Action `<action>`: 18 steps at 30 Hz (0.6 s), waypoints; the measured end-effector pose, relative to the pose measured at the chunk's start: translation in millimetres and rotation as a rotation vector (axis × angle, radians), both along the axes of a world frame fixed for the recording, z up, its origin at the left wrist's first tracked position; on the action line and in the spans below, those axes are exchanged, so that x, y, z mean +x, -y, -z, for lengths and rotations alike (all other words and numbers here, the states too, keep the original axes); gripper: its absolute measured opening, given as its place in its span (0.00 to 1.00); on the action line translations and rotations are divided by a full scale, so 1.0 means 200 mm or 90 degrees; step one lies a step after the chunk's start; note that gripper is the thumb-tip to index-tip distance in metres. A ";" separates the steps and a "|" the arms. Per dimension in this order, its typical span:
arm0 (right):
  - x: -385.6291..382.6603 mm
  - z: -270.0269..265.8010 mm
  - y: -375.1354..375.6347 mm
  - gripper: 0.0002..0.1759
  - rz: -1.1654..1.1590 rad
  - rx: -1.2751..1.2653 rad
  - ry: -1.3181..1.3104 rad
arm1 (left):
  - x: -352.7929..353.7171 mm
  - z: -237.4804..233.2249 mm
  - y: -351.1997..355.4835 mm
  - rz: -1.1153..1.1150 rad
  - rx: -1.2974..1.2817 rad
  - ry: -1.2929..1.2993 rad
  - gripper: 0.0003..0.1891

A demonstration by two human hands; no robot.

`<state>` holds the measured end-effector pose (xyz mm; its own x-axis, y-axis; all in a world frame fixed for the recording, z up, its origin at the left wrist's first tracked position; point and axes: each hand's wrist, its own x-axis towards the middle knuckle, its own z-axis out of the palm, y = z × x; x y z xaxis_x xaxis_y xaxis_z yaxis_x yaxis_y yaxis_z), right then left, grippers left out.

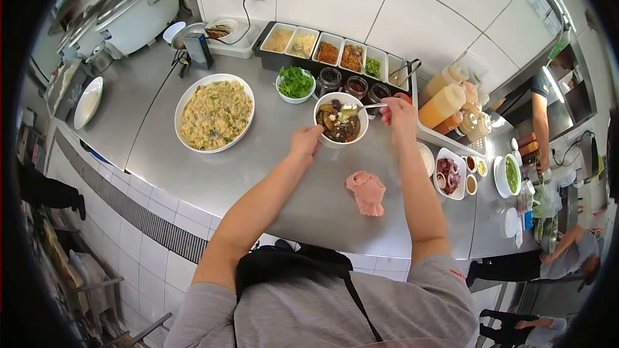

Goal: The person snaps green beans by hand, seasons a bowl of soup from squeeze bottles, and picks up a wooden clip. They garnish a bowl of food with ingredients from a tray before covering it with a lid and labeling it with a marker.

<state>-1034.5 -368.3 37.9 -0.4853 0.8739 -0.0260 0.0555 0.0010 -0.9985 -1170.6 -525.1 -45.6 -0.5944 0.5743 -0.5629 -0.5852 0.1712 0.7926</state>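
My left hand (306,144) grips the side of a small white bowl (342,143) that holds dark sauced pieces with chopped bits on top. In my right hand (398,118) is the handle of a metal spoon (373,107), its head reaching into the bowl and carrying some pale and green bits. A crumpled pink cloth (367,192) lies on the steel counter below the bowl. To the left stands a large white bowl (182,138) heaped with fried rice. Between them, farther back, a small bowl (292,98) holds green leaves.
Behind are a black topping rack (263,58) and several dark jars (329,79). Sauce bottles fill a white basket (451,143) at right, near a dish of sliced onion (449,177). Rice cookers (138,16) stand back left. Other people work at far right.
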 end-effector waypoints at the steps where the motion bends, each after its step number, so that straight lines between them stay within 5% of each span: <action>1: 0.01 0.01 -0.03 0.08 0.011 -0.076 -0.074 | 0.01 -0.01 0.01 -0.011 0.008 0.007 0.13; 5: -0.05 0.04 -0.07 0.09 0.099 -0.124 -0.185 | 0.02 -0.05 0.02 -0.037 0.077 0.083 0.17; 8: -0.19 0.09 -0.13 0.12 0.163 0.114 -0.047 | 0.03 -0.04 0.08 -0.007 0.128 0.099 0.19; 11: -0.23 0.12 -0.16 0.15 0.043 0.154 0.034 | 0.04 -0.01 0.18 -0.006 0.152 0.112 0.16; 13: -0.17 0.13 -0.08 0.16 0.176 0.481 0.247 | 0.04 0.02 0.27 -0.004 0.190 0.101 0.14; 15: 0.02 0.08 0.14 0.12 0.116 0.488 0.168 | 0.01 0.00 0.40 0.039 0.178 0.083 0.12; 18: 0.32 0.17 0.44 0.10 -0.156 0.467 0.432 | -0.04 -0.01 0.62 0.076 0.151 0.076 0.10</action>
